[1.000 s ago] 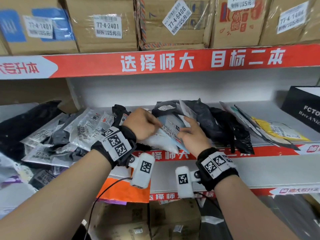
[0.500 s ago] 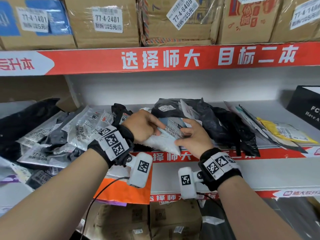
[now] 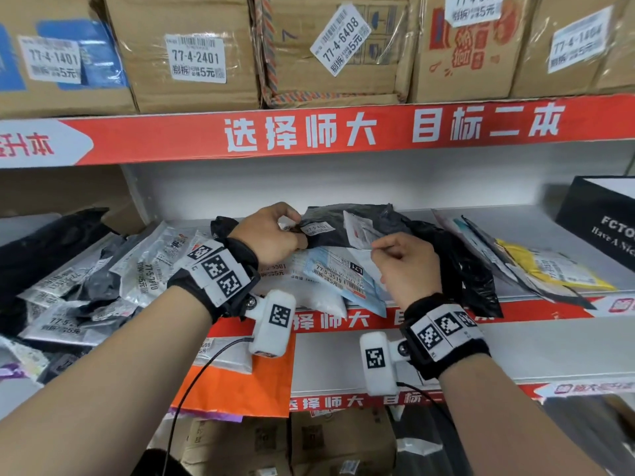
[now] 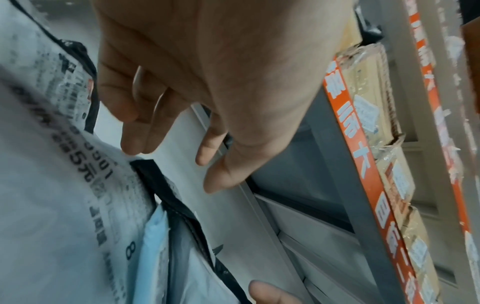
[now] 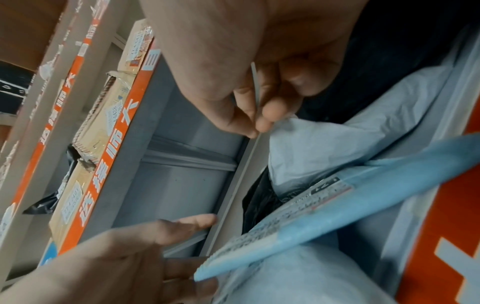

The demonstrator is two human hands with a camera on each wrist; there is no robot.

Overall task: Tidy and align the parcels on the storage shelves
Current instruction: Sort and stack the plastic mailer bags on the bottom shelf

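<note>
Parcels (image 3: 330, 273) are lying loosely heaped on the shelf (image 3: 536, 228) just beneath both sets of fingers. The right hand (image 3: 405, 266) is pinching the thin edge of a flat white mailer (image 5: 255, 82), while the left hand (image 3: 271, 235) is curling narrow over a black bag (image 3: 330, 231), though I cannot tell whether it is gripping. Since the blue mailer (image 3: 347, 280) below them is overhanging the shelf lip, any tug could be sending it sliding to the floor.

A black poly mailer (image 3: 364, 223) with a small white label lies crumpled at the back of the middle shelf (image 3: 536, 223). In front of it a light-blue mailer (image 3: 343, 280), label up, overhangs the shelf's front edge, resting on a white parcel (image 3: 323, 304).
</note>
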